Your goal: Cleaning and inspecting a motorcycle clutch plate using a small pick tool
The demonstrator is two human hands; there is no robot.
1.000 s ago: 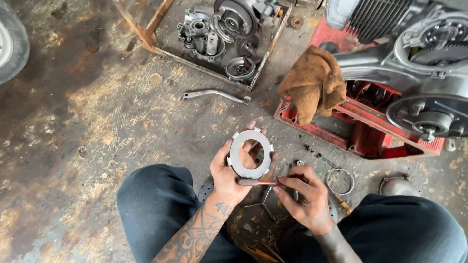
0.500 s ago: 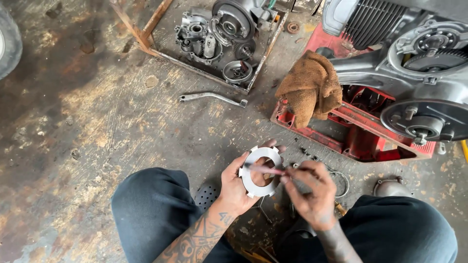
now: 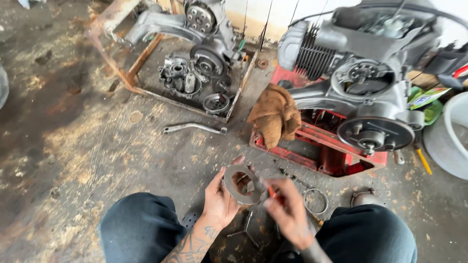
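Observation:
My left hand holds a flat grey metal ring plate upright by its lower left edge, between my knees. My right hand is blurred and pinches a thin tool with an orange-red handle, its tip at the plate's right side. A wire ring lies on the floor just right of my right hand. A cross-shaped wrench lies on the floor below both hands.
A grey engine sits on a red stand with a brown rag draped over it. A rusty frame tray at the back holds engine parts. A bent lever lies on the concrete. A white tub stands at right.
The view has tilted up, showing more of the engine. My right hand has shifted down and right along the plate's edge with the tool; the left hand still holds the plate.

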